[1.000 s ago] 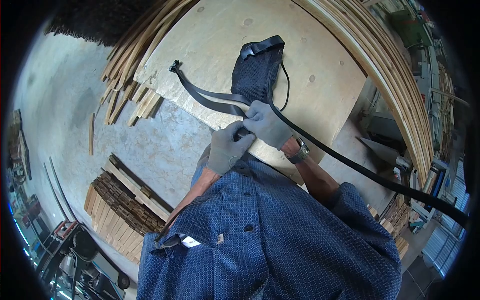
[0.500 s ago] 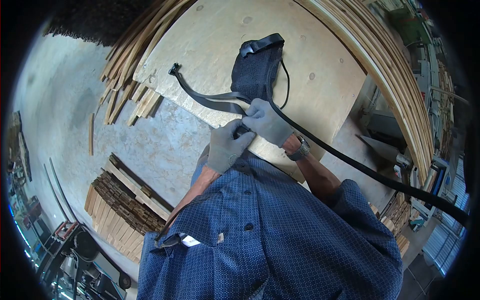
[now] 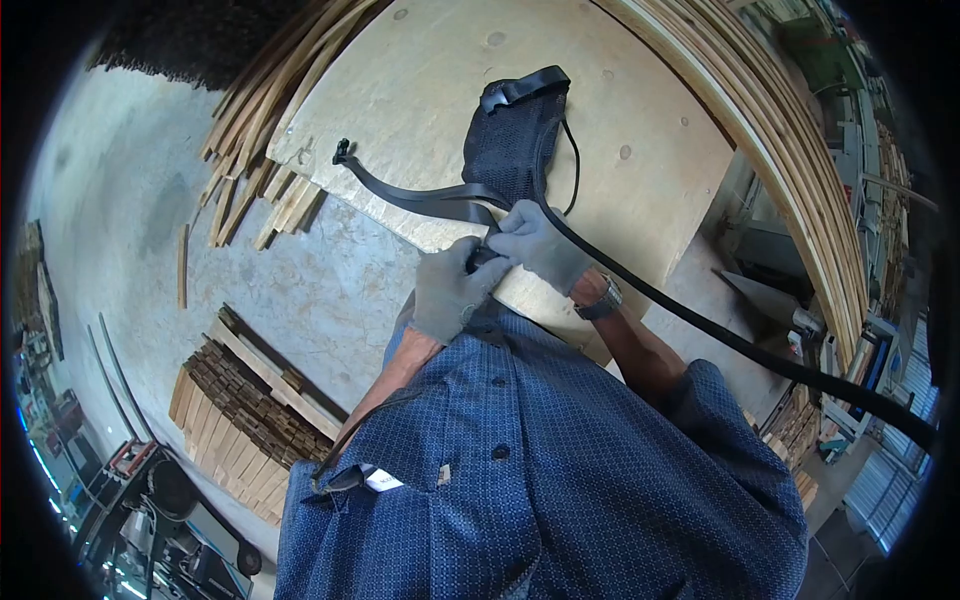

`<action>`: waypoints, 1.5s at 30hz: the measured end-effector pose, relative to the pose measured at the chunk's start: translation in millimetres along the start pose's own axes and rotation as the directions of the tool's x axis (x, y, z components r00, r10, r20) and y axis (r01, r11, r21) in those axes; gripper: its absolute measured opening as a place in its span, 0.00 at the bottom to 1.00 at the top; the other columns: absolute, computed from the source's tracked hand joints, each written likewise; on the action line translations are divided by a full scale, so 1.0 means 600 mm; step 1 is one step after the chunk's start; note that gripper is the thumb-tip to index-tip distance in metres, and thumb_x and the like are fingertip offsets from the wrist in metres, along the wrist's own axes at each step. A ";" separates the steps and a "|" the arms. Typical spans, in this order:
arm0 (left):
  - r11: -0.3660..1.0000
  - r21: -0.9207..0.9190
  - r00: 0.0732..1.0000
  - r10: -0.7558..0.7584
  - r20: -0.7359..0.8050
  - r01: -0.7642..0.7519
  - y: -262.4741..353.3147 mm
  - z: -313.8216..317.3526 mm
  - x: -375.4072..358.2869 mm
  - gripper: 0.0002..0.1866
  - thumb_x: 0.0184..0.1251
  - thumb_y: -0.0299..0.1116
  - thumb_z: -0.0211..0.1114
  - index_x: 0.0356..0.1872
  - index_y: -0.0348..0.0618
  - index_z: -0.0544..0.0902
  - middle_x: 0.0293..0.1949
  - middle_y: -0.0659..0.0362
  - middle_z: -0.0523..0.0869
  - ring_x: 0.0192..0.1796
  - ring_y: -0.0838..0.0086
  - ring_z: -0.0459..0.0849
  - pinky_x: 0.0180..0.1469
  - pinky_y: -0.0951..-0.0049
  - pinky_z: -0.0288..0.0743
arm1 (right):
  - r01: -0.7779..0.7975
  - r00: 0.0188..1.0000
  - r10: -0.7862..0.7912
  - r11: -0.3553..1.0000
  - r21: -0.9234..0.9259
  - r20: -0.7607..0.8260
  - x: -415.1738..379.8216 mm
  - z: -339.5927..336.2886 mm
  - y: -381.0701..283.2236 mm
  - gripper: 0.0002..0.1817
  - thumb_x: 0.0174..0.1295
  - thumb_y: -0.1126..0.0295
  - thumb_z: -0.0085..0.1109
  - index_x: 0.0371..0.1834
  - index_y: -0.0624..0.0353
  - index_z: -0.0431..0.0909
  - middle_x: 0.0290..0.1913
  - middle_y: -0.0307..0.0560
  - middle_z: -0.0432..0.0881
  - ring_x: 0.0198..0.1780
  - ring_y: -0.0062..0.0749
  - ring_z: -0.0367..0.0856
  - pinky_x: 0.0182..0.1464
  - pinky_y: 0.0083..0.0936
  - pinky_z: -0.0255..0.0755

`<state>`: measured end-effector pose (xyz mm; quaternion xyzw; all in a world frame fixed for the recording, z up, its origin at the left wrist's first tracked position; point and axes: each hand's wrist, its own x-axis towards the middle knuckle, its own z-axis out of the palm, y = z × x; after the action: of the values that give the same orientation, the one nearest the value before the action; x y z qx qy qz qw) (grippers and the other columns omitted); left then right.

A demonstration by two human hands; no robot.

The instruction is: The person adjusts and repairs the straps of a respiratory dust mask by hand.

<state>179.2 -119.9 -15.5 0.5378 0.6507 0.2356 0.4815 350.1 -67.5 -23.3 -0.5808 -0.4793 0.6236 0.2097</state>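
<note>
Both my hands wear grey gloves and meet at the near edge of the plywood sheet [image 3: 430, 90]. My left hand [image 3: 448, 290] is closed on a small black piece at the end of the strap, partly hidden by the fingers. My right hand [image 3: 540, 248] pinches the black strap [image 3: 415, 205] just beside it. The strap runs leftward over the sheet to a loose buckle [image 3: 342, 152]. Beyond my right hand lies a black mesh padded belt [image 3: 508, 140], with another buckle [image 3: 493, 100] at its far end.
A thick black cable [image 3: 700, 315] crosses from near my right hand to the right edge. Long wooden strips [image 3: 770, 120] border the sheet on the right, and more strips [image 3: 270, 120] lie at left. Stacked wood pieces [image 3: 240, 425] stand on the floor at lower left.
The strap's loose buckle has shifted slightly left and away from me. My right hand has moved a little to the right and nearer; both hands keep their hold.
</note>
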 end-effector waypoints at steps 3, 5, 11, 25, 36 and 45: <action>0.993 -0.070 0.992 -0.094 0.080 0.100 -0.002 -0.009 0.009 0.17 0.65 0.40 0.74 0.41 0.32 0.89 0.25 0.48 0.88 0.28 0.67 0.89 0.33 0.69 0.80 | 0.018 1.000 -0.017 0.999 -0.047 0.022 0.011 -0.007 0.001 0.11 0.57 0.70 0.72 0.33 0.62 0.78 0.24 0.35 0.77 0.26 0.16 0.75 0.27 0.20 0.69; 0.991 -0.106 0.995 -0.075 0.066 0.082 -0.008 -0.014 0.015 0.16 0.67 0.39 0.73 0.39 0.32 0.90 0.23 0.52 0.87 0.27 0.71 0.87 0.32 0.71 0.79 | -0.019 0.998 0.017 0.999 0.030 0.057 0.012 -0.009 -0.003 0.10 0.62 0.70 0.71 0.33 0.62 0.78 0.24 0.35 0.78 0.25 0.14 0.74 0.26 0.18 0.68; 0.818 -0.507 0.962 -0.215 0.168 0.272 -0.008 -0.031 0.018 0.15 0.75 0.37 0.66 0.43 0.31 0.88 0.26 0.59 0.86 0.26 0.79 0.82 0.29 0.77 0.75 | 0.200 0.966 -0.200 0.980 -0.016 -0.162 -0.023 -0.041 0.022 0.06 0.70 0.72 0.66 0.38 0.63 0.80 0.27 0.36 0.83 0.25 0.13 0.77 0.26 0.16 0.69; 0.755 -0.581 0.949 -0.187 0.252 0.303 -0.008 -0.028 -0.007 0.16 0.76 0.32 0.64 0.55 0.29 0.84 0.36 0.57 0.89 0.32 0.81 0.84 0.33 0.82 0.77 | -0.158 0.973 0.232 0.679 0.717 -0.005 -0.069 0.044 0.056 0.14 0.65 0.65 0.68 0.48 0.61 0.80 0.38 0.38 0.81 0.38 0.18 0.80 0.38 0.18 0.75; 0.929 -0.333 0.987 -0.155 0.043 0.161 -0.012 -0.008 -0.013 0.19 0.67 0.28 0.69 0.56 0.27 0.85 0.34 0.64 0.84 0.36 0.84 0.80 0.38 0.83 0.77 | 0.042 0.994 0.011 0.883 0.467 -0.112 -0.044 0.052 0.107 0.13 0.64 0.79 0.67 0.52 0.64 0.82 0.44 0.43 0.79 0.38 0.23 0.82 0.38 0.21 0.78; 0.905 -0.350 0.963 -0.175 0.207 0.240 -0.038 -0.012 -0.038 0.18 0.64 0.31 0.69 0.51 0.29 0.88 0.29 0.62 0.86 0.32 0.83 0.81 0.35 0.78 0.77 | 0.124 0.959 0.037 0.837 0.534 -0.282 -0.040 0.071 0.105 0.14 0.64 0.80 0.67 0.52 0.65 0.81 0.46 0.44 0.82 0.40 0.25 0.84 0.44 0.23 0.81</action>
<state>161.0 -146.8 -22.6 0.3824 0.6041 0.2549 0.6510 335.1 -130.9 -69.5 -0.5682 -0.2601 0.6404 0.4465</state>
